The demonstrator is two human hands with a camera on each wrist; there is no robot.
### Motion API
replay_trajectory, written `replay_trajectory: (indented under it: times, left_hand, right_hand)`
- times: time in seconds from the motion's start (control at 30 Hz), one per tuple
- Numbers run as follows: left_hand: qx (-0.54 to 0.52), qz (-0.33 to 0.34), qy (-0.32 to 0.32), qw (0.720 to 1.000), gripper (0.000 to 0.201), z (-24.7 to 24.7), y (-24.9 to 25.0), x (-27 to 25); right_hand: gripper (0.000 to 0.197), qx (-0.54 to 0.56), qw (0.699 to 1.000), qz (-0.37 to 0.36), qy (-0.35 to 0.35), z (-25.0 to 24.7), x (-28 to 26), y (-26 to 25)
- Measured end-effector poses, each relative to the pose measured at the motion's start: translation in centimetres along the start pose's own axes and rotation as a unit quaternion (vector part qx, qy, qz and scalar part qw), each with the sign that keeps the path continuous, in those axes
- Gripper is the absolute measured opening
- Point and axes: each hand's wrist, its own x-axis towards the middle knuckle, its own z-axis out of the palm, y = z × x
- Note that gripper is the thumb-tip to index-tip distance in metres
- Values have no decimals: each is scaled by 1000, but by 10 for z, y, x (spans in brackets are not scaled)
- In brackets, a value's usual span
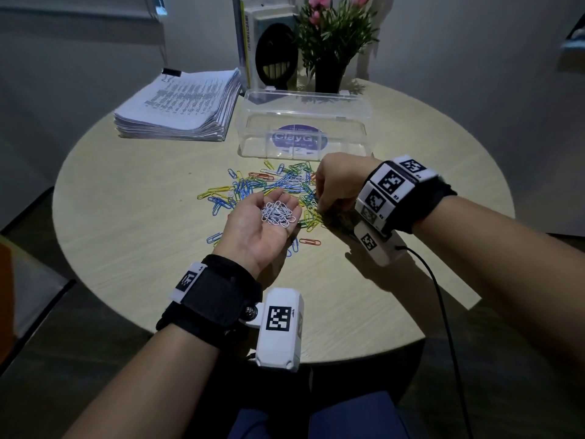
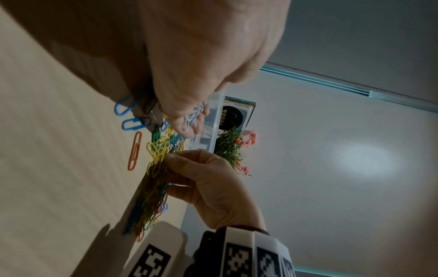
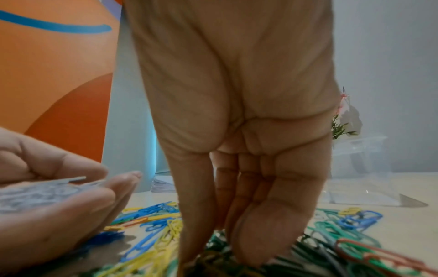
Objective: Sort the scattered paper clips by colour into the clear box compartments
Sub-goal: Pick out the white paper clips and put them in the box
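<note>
Mixed blue, yellow, green and red paper clips lie scattered on the round table, just in front of the clear box, whose lid is open. My left hand is palm up above the near side of the heap. It carries a small pile of white clips on relaxed fingers. My right hand points down into the right part of the heap, with its thumb and fingertips among green and yellow clips. Whether they pinch a clip is hidden.
A thick stack of printed papers lies at the back left. A packaged item and a potted plant stand behind the box. A single red clip lies near my left wrist. A black cable trails from my right wrist.
</note>
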Motion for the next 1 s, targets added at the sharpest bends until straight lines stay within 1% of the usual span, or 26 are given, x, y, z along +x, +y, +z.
replay_trajectory:
  times: [0.07,0.13,0.27,0.4,0.57,0.7,0.77,0.83,0.87,0.93,0.97,1.0]
  left_hand:
    - [3,-2,2,1000,35,0,0,0]
    - [7,-2,3,1000,36,0,-1,0]
    - [11,-1,0,1000,35,2,-1,-2]
    - [6,1,2,1000,36,1,-1,-2]
    - [12,3,1,1000,34,0,0,-3]
    - [15,5,1,1000,35,0,-1,-3]
    - [18,3,2,1000,35,1,-2,-3]
    - [20,1,1,1000,35,2,-2,-2]
    - [21,1,0,1000,35,2,-2,-2]
    - [21,-1,-1,1000,34,3,-3,-2]
    - [21,-2,-1,1000,34,4,-4,-2]
    - [21,-3,-1,1000,34,4,-4,-2]
  right_hand:
    - [37,-7,1000,-4,-24,1,-1,1]
    - [40,-9,999,-2,-33,1,-1,1]
    - [38,-20,1000,5,1,2,3,-1]
    - [39,-32,999,9,6,9,9,-5]
    - [29,5,1000,23,-2,11,11,1]
    - [24,93,995,47,9,1,10,13]
    - [19,113,991,61,24,-5,9,20]
    - [6,102,990,82,50,-9,9,26]
    - [5,96,989,92,59,-9,10,29]
    - [19,89,989,106,57,-8,13,33]
    - [23,88,989,107,53,-7,14,34]
    - [24,86,989,108,50,-6,15,34]
